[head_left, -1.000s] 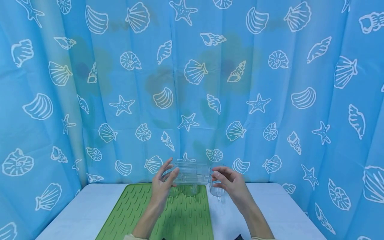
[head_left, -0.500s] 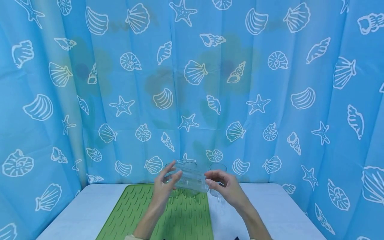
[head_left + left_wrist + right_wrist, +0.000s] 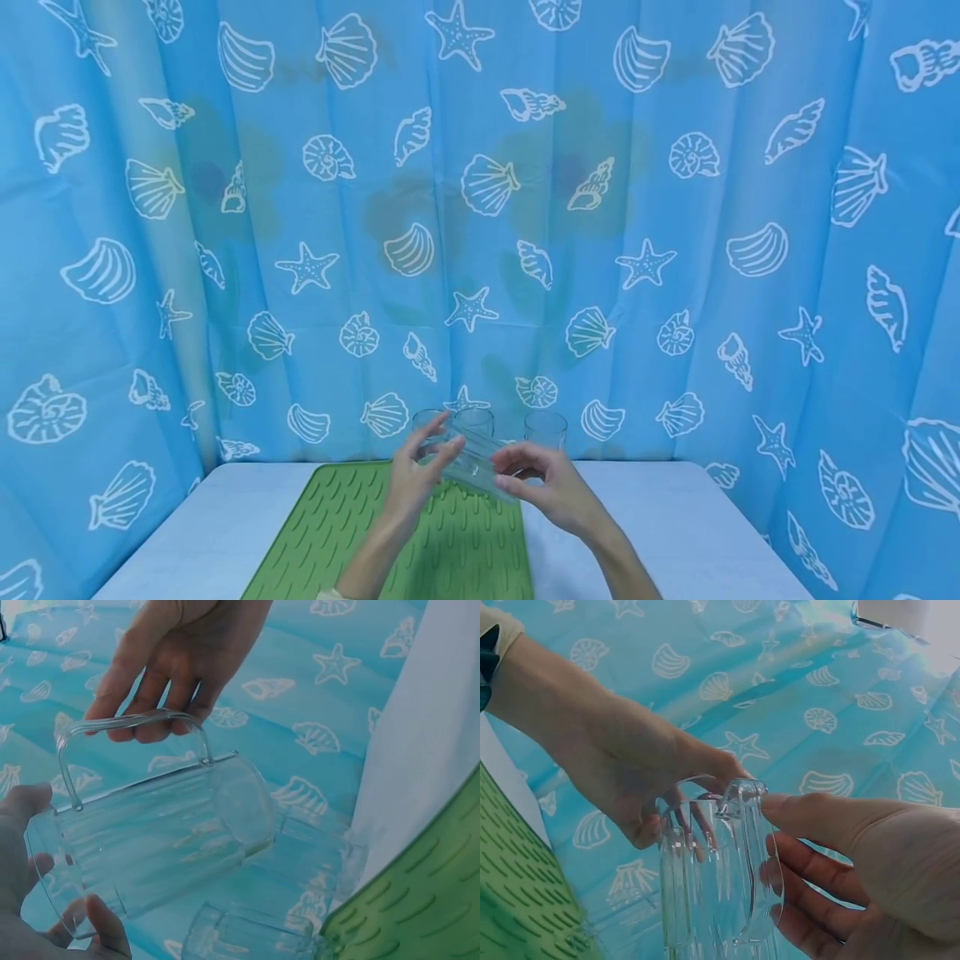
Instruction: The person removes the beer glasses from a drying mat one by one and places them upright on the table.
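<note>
A clear glass mug (image 3: 480,462) is held in the air above the green mat, lying on its side with its right end tilted down. My left hand (image 3: 423,467) grips its left end, thumb and fingers spread around the rim, as the left wrist view shows. The mug's looped handle (image 3: 135,720) points up toward my right hand (image 3: 551,483). Fingertips of that hand are right at the handle, and in the right wrist view the thumb (image 3: 810,814) meets the handle's edge with the other fingers behind the glass.
Several clear glasses stand at the back: one (image 3: 474,417) near the mat's far edge, another (image 3: 545,427) farther right. The ridged green mat (image 3: 330,533) covers the left-middle of the white table (image 3: 660,533). A blue seashell curtain (image 3: 480,250) surrounds the table.
The mug has turned from level to tilted, its right end dropping. My right hand has moved left and a little down, from beside the mug's right end to its handle. The left hand shifted slightly right.
</note>
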The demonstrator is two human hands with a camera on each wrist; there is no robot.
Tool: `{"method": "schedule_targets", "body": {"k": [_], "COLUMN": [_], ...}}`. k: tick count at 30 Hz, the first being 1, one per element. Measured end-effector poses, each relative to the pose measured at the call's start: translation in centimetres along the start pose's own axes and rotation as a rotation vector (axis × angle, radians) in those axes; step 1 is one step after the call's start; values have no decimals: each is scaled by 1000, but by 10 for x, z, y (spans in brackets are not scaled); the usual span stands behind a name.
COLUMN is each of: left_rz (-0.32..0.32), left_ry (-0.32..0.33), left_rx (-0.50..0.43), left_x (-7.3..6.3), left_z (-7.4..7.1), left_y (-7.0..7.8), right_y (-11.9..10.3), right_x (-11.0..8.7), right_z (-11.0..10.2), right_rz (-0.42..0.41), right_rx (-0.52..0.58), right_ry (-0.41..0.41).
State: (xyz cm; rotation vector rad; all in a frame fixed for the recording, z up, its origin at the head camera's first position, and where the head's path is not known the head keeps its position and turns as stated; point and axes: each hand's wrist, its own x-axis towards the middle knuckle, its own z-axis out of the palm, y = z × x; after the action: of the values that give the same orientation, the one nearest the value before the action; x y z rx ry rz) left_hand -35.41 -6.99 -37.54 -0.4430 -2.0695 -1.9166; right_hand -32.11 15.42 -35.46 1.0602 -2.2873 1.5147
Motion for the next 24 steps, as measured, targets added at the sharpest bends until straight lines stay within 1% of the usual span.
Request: {"method": "schedule_targets", "body": {"k": [3, 7, 13, 20, 24], "left_rz": [5, 9, 1, -2, 0], "left_ry": [-22, -34, -44, -49, -50], "left_rx": [3, 26, 67, 102, 123], "left_x": [0, 0, -1, -1, -1], "left_z": [1, 3, 4, 4, 4], "left_y": [-1, -1, -2, 0, 0], "right_y": [1, 2, 4, 7, 7], "right_x": [0, -1, -1, 0, -1], "right_z": [2, 4, 5, 4, 5], "right_rz": [-6, -2, -2, -46, -54], "right_rx": [-14, -43, -66, -64, -55], "right_ry": [-39, -74, -97, -120, -119]}}
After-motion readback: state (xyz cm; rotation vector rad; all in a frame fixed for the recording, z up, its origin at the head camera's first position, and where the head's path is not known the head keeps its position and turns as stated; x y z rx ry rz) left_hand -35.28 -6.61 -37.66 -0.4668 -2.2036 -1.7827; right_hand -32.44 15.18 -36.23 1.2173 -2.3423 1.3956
